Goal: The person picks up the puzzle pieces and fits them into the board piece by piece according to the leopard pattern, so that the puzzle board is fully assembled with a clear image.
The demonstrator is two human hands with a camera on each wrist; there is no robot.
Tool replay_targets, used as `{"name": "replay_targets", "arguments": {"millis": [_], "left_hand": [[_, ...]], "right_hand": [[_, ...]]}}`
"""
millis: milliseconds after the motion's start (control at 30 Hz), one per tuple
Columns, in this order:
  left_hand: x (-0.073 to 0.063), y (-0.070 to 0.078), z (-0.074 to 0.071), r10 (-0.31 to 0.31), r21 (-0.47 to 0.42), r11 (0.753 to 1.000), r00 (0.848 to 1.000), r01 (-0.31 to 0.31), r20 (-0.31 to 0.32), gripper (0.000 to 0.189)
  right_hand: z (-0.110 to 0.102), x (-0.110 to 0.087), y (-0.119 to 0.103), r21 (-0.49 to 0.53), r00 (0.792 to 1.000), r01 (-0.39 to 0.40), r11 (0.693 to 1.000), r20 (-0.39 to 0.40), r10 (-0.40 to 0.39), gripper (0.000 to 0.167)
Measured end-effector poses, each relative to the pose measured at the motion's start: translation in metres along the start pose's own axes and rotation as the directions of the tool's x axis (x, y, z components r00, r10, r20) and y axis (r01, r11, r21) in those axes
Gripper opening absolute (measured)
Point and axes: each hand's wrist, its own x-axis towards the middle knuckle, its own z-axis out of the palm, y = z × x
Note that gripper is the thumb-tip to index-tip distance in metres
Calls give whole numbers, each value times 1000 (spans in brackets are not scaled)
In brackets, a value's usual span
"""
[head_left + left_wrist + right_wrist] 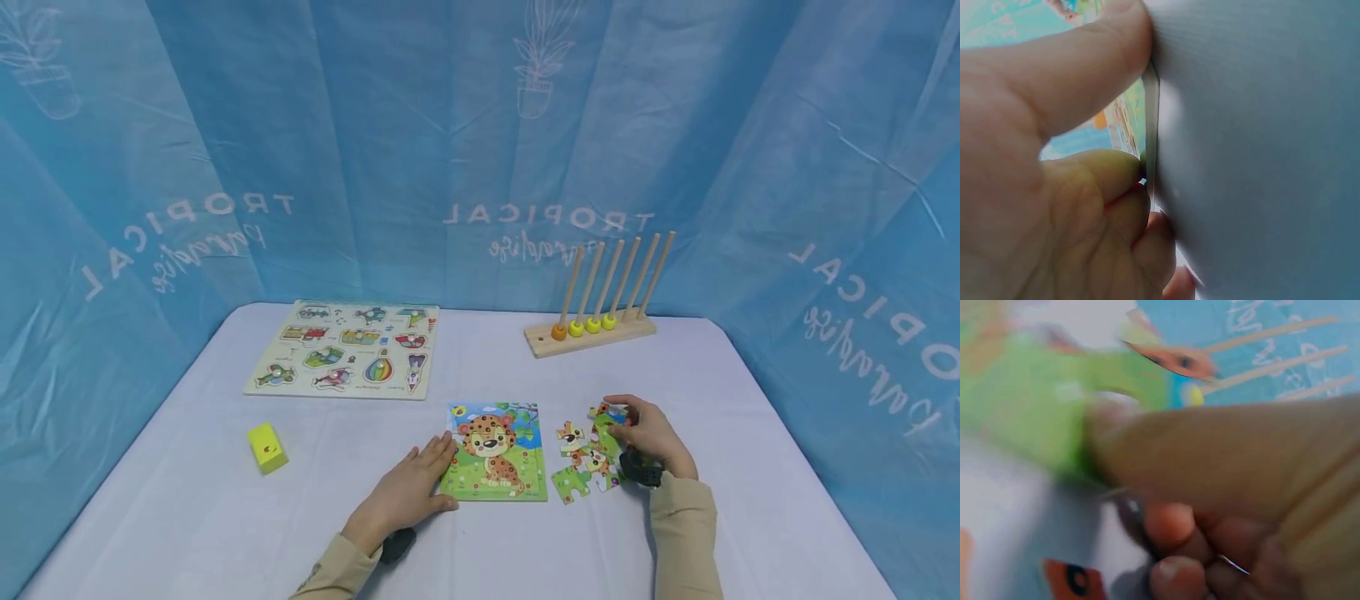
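Observation:
A square leopard puzzle board (pixel 531 492), its picture showing, lies at the middle of the table. Along its left edge rests my left hand (pixel 408 492), fingers extended. The left wrist view puts the thumb (pixel 1104 44) and fingertips right at the board's thin edge (pixel 1152 125). To the right of the board is a cluster of loose puzzle pieces (pixel 572 483), some overlapping. My right hand (pixel 654 433) pinches a mostly green puzzle piece (pixel 1035 419) over that cluster, thumb on top and other fingers curled below. An orange piece with a black spot (pixel 1072 581) shows underneath.
A peg puzzle board (pixel 345 354) with vehicle shapes lies at the back left. A wooden rack (pixel 626 333) with upright pegs and several beads stands at the back right. A yellow block (pixel 267 448) is on the left. Blue curtain (pixel 480 150) surrounds the table.

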Motion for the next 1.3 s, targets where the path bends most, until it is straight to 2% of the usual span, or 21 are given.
{"name": "replay_targets", "arguments": {"millis": [100,200,300,400,533,600,700,800,900,1100,1300], "left_hand": [[0,0,0,4,6,1000,1000,-4,2,84],[0,-1,1,3,11,1000,1000,-3,7,83],[0,-1,0,2,12,1000,1000,-3,4,83],[0,0,-1,3,14,1000,1000,-3,1,83],[1,1,-1,0,9,1000,1000,0,2,83],[1,0,0,-1,11,1000,1000,1,1,83],[0,0,0,-3,12,1000,1000,3,-3,84],[0,0,0,-1,13,1000,1000,1,-7,84],[-1,0,0,-3,6,1000,1000,3,-5,84],[-2,2,-1,0,5,1000,1000,0,-5,84],[-1,1,-1,-3,4,1000,1000,3,-7,83]], "right_hand": [[2,1,-2,27,995,-82,996,-51,84,28],[3,3,-5,85,990,-110,990,-75,116,22],[3,4,-11,104,992,-72,992,-97,82,24],[4,6,-16,62,990,-38,997,-133,46,24],[8,6,-16,-22,975,-25,999,-223,19,21],[11,7,-16,-20,966,-22,1000,-257,16,19],[19,10,-20,68,973,-15,998,-231,31,23],[29,13,-27,86,986,-27,996,-159,41,33],[39,14,-36,8,990,-28,1000,-138,29,35],[50,13,-45,-117,980,-1,993,-199,-22,22],[51,13,-49,-138,980,18,990,-195,-45,14]]}}
